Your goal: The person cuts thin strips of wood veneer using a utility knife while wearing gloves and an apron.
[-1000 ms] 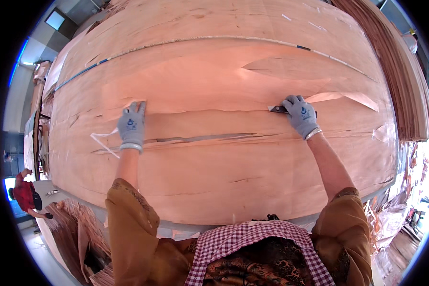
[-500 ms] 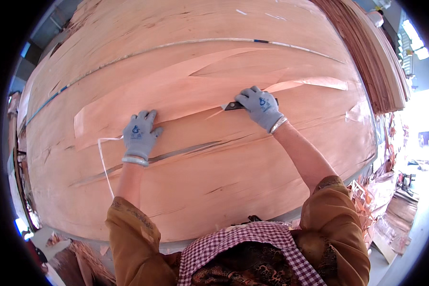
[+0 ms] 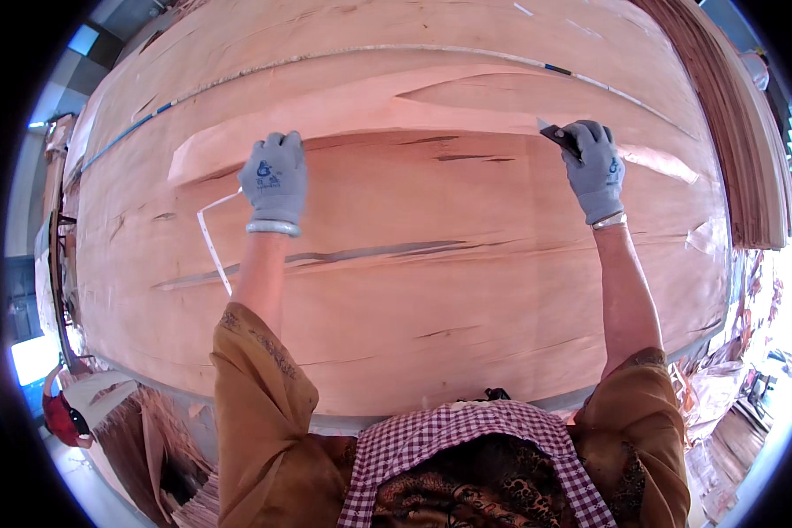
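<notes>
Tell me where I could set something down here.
Two patches of the wood sheet lie bare between the forearms: one beyond the checked apron to the long dark split, another from there to the paler veneer piece. It's crowded at the left hand and white strip, and at the right hand holding the knife.

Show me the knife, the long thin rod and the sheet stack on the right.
Knife (image 3: 558, 137): head view, on the dark handle.
Long thin rod (image 3: 396, 47): head view, on its pale middle stretch.
Sheet stack (image 3: 737, 123): head view, on its layered edge.
</notes>
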Motion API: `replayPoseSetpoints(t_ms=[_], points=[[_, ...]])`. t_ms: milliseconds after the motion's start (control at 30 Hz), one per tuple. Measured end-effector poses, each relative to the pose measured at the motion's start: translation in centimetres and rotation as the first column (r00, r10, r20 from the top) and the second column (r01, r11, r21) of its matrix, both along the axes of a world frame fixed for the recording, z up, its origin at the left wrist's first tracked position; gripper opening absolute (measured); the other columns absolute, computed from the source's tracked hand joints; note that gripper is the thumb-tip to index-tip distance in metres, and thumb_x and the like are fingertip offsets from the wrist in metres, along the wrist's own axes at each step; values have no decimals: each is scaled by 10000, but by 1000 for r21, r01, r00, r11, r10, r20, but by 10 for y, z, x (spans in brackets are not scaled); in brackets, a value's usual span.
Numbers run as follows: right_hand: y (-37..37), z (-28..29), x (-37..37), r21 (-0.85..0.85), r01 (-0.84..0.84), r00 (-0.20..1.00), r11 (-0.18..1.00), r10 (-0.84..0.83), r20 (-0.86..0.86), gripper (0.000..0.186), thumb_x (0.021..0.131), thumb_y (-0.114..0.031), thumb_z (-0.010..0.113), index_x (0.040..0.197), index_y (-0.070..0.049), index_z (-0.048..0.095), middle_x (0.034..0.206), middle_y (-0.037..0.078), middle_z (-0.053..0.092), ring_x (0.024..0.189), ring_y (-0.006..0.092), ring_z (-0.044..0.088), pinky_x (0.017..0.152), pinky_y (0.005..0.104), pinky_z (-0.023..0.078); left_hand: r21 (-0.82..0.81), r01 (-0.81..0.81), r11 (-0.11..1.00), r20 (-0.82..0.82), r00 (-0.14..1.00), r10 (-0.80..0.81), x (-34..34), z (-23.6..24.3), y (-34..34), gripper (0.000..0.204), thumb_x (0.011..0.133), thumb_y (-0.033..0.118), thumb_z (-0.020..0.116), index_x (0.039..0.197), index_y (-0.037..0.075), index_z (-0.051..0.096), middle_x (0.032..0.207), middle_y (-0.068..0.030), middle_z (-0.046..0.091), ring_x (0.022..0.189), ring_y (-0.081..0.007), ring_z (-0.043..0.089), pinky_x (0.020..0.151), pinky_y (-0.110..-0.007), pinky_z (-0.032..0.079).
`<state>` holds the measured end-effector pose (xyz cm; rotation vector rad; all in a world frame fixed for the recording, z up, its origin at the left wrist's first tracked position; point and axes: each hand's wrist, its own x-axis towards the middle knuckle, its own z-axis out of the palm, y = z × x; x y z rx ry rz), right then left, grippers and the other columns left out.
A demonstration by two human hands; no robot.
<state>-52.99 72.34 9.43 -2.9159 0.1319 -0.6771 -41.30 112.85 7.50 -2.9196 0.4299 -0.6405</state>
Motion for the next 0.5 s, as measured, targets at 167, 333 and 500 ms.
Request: replayPoseSetpoints(t_ms=[167,333,500], points=[[1,-44,-14,-88,-63,964,994,38,-264,255,739,-115,665,984,-162,611,1054,26,554,1028,267,545,744,401,525,150,-11,989,-135,990,32,-10,-21,7,56,830,176,580,881,158,595,912,-2,603,878,-211,602,606,-376,533],[6,-51,-17,1,-111,926,994,104,-363,238,764,-135,639,1001,-154,625,1028,44,572,1023,275,546,781,407,517,198,-8,980,-302,951,68,-29,-26,5,138,811,173,604,946,143,598,946,-18,607,890,-222,598,664,-375,540],[-14,-33,-19,224,-233,880,946,303,-366,261,764,-123,613,1023,-96,634,1043,93,583,989,297,555,809,391,489,-129,-18,992,-276,961,-18,-28,-1,-20,239,853,219,568,1080,182,633,1031,-33,609,943,-262,577,734,-399,508]])
